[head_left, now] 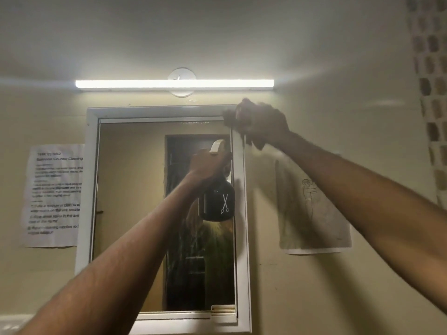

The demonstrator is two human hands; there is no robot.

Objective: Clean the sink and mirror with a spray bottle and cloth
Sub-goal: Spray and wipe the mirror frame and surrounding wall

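The left hand (208, 163) grips the black spray bottle (217, 201) before the mirror (135, 213), while the blurred right hand (263, 122) seems clamped on a dark cloth (254, 141) at the frame's top-right corner.

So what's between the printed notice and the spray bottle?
In the head view, between the printed notice and the spray bottle: the mirror's white frame and its glass.
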